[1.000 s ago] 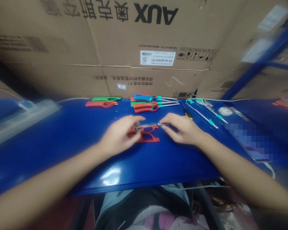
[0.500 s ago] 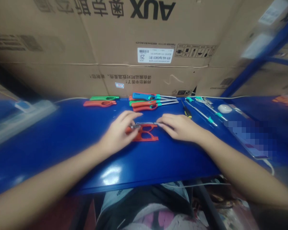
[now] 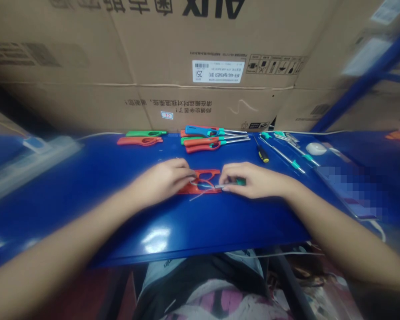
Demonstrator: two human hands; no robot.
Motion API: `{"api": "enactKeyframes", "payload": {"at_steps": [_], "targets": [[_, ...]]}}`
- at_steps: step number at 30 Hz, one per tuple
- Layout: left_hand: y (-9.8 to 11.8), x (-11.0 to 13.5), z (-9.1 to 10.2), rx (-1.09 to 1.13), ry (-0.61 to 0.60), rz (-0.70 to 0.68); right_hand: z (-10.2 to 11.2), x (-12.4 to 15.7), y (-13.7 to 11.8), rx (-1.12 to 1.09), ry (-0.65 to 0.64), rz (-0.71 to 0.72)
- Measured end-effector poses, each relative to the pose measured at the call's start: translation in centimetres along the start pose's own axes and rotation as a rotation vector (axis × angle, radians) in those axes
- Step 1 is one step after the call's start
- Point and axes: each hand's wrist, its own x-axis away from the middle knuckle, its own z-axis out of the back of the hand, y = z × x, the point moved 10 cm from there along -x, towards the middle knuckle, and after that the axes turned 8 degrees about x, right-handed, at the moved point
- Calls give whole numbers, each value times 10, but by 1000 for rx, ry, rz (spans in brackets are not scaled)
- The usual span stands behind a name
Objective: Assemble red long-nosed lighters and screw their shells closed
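A red plastic lighter shell (image 3: pixel 205 174) lies flat on the blue table (image 3: pixel 193 222) between my hands. My left hand (image 3: pixel 163 180) is closed, its fingertips pinching the left end of a thin metal tube (image 3: pixel 213 186) that lies over the shell. My right hand (image 3: pixel 251 180) is closed on the tube's other end, where a green tip (image 3: pixel 240 181) shows. A thin wire (image 3: pixel 197 195) hangs from the tube toward the table's front.
Finished red, green and blue lighters (image 3: pixel 206 138) lie at the table's back, with two shells (image 3: pixel 140 138) to their left. A screwdriver (image 3: pixel 262 153) and more metal tubes (image 3: pixel 286 155) lie at the right. Cardboard boxes (image 3: pixel 200 66) stand behind. A white mouse (image 3: pixel 315 148) sits far right.
Both hands have brought the metal tube nearer to me, from the shell's far edge to its near edge. The tube's green tip now shows at my right hand.
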Motion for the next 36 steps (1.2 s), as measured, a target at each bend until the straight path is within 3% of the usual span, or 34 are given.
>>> {"api": "enactKeyframes", "payload": {"at_steps": [6, 18, 33, 36], "targets": [[0, 3, -9, -2, -110, 12, -9, 1, 8, 22, -72, -58], [0, 3, -7, 57, -100, 6, -4, 1, 2, 155, -46, -24], [0, 0, -4, 41, -59, 42, 9, 0, 12, 207, 124, -24], [-1, 0, -4, 43, -61, 54, 8, 0, 12, 206, 108, -15]]}}
